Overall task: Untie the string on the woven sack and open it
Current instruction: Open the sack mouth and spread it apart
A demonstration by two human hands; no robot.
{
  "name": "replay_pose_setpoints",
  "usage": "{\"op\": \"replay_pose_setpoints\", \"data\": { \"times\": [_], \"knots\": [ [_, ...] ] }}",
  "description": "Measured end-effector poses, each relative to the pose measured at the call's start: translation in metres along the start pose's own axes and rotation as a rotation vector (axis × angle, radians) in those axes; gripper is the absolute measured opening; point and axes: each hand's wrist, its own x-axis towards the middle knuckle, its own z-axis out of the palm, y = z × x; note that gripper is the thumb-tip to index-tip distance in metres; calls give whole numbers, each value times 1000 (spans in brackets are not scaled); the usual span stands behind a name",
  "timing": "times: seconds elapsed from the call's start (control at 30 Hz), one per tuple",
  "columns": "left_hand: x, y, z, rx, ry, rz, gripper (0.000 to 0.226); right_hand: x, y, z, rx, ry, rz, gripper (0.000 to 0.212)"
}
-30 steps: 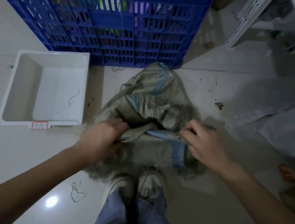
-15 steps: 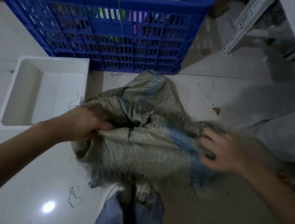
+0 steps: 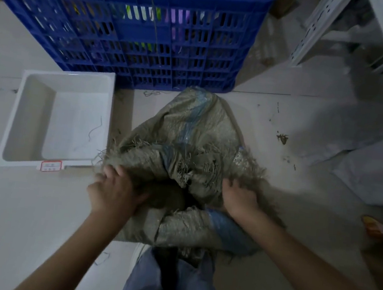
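A worn grey-green woven sack (image 3: 193, 145) with a blue stripe and frayed edges lies on the pale floor in front of my legs. Its mouth gapes as a dark hollow between my hands. My left hand (image 3: 113, 193) is closed on the frayed left rim of the mouth. My right hand (image 3: 239, 200) grips the right rim, fingers curled over the fringe. No string shows around the sack's neck. A loose bit of thread (image 3: 101, 258) lies on the floor near my left forearm.
A big blue slatted crate (image 3: 137, 29) with mixed items stands behind the sack. A white plastic tray (image 3: 31, 122) sits to the left, with thin threads in it. White sacks (image 3: 371, 167) and a white metal rack leg (image 3: 318, 28) are at the right. My jeans (image 3: 175, 285) are below.
My hands went from pinching the middle of the sack to pulling its rim apart sideways, then came back nearer each other. The mouth now stands open as a dark hollow.
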Motion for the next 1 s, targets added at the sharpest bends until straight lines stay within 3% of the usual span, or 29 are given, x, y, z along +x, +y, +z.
{"op": "replay_pose_setpoints", "data": {
  "times": [0.1, 0.2, 0.3, 0.37, 0.47, 0.53, 0.67, 0.83, 0.9, 1.0],
  "knots": [
    [14, 8, 26, 36, -100, -19, 78, 15, -13, 23, -103, 126, 73, 91],
    [24, 12, 31, 23, -98, 8, 46, 26, -22, 32, -177, 243, 20, 74],
    [31, 10, 24, -110, -40, 46, 26, 35, -31, 35, -129, 122, -4, 87],
    [34, 7, 21, -246, 29, 62, 22, 35, -37, 43, -167, 162, -3, 95],
    [31, 6, 16, -409, 79, 69, 22, 32, -41, 48, -154, 322, 27, 58],
    [32, 3, 13, -486, 65, 52, 24, 36, -37, 48, 51, 269, 28, 41],
    [45, -16, 2, -604, 27, 5, 28, 40, -15, 22, 672, 195, 34, 30],
    [70, -51, -17, -829, -14, 9, 28, 36, 42, -35, 1245, 196, 17, 35],
    [76, -61, -26, -1066, -70, -5, 14, 31, 63, -58, 1475, 109, -16, 19],
    [81, -65, -43, -1565, -354, -67, 21, 30, 80, -83, 1564, 44, -53, 32]
  ]
}}
